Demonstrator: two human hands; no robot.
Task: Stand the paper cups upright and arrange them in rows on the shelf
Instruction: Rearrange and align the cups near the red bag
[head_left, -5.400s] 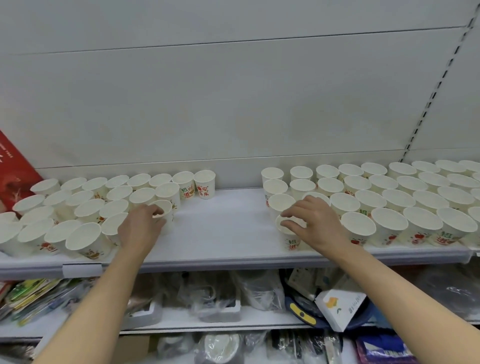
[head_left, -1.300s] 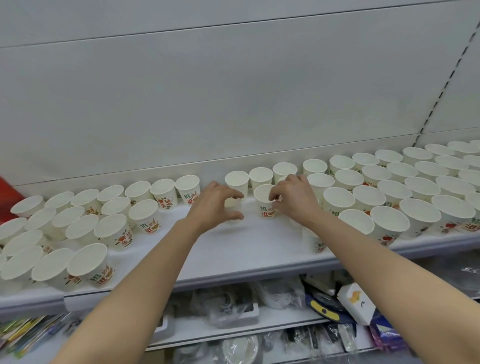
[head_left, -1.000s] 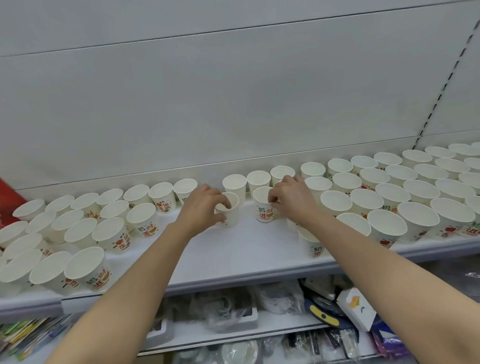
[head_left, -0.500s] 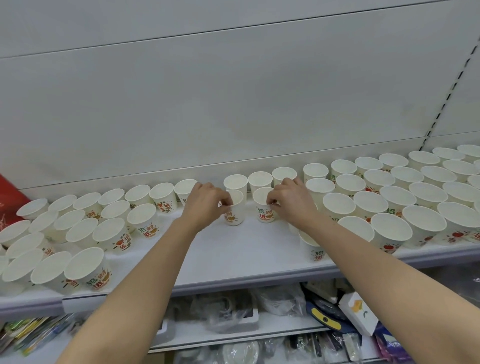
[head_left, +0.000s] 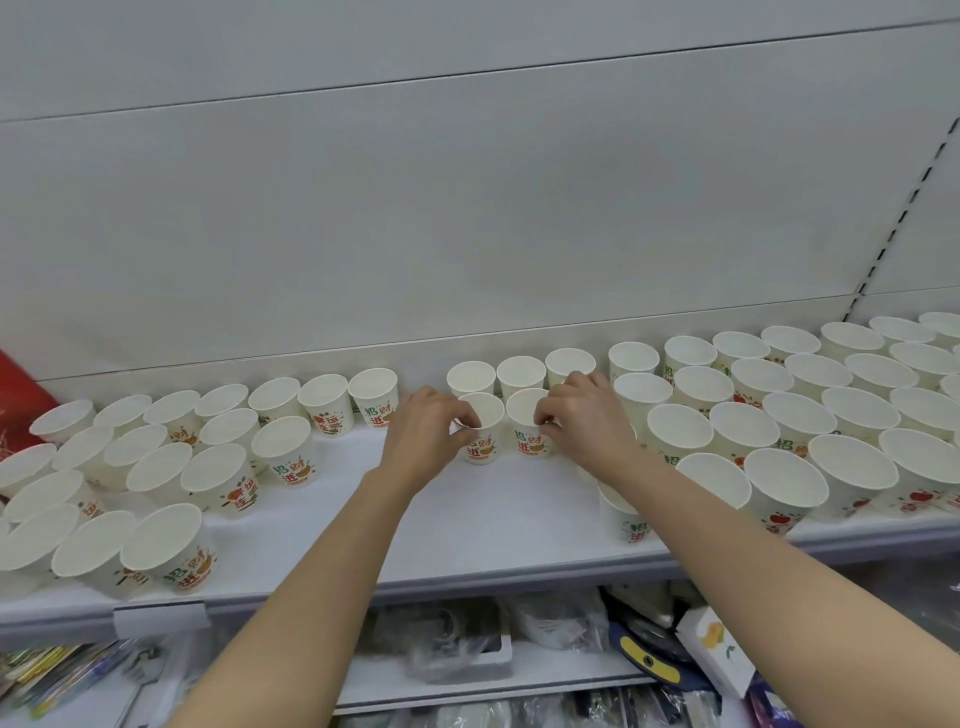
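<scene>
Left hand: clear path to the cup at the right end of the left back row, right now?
Probably yes. That cup stands just left of the left hand, with bare shelf in front of it, but the hand must first let go of the cup it pinches.

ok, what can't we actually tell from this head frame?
Head view only:
- Cup under the right forearm: the arm covers most of its rim.
- Right hand grip on the right middle cup: fingertips touch its rim, contact behind the hand hidden.
- Left hand hides the near side of the left middle cup.
- Cup rows are cut off by both frame edges; the total can't be counted.
- Lower shelf items: dark, blurred, in plastic.
</scene>
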